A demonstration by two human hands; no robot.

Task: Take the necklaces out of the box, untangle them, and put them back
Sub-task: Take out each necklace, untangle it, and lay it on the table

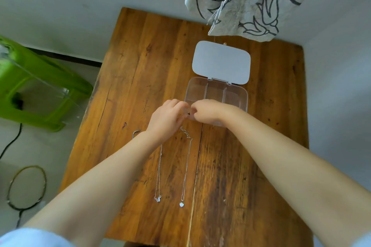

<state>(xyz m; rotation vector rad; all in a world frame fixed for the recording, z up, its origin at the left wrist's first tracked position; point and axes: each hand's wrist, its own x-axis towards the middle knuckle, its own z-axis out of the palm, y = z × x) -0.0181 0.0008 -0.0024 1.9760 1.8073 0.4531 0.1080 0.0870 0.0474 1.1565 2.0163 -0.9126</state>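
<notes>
A clear plastic box (pixel 236 96) with several compartments stands open on the wooden table, its white lid (pixel 220 62) folded back. My left hand (pixel 166 118) and my right hand (pixel 206 111) meet at the box's near left corner, fingertips pinched together around a small dark piece (pixel 188 113), likely part of a necklace. Two thin silver necklaces lie stretched toward me on the table: one (pixel 159 174) ends in a small charm, the other (pixel 186 168) in a pale heart pendant (pixel 181 204). Another bit of chain (pixel 135 133) shows left of my left wrist.
The wooden table (pixel 251 166) fills the middle of the view. A patterned curtain (pixel 247 0) hangs over its far right corner. A green plastic stool (pixel 36 88) stands on the floor at the left, with a racket (pixel 27 186) and a black cable (pixel 12 142) below it.
</notes>
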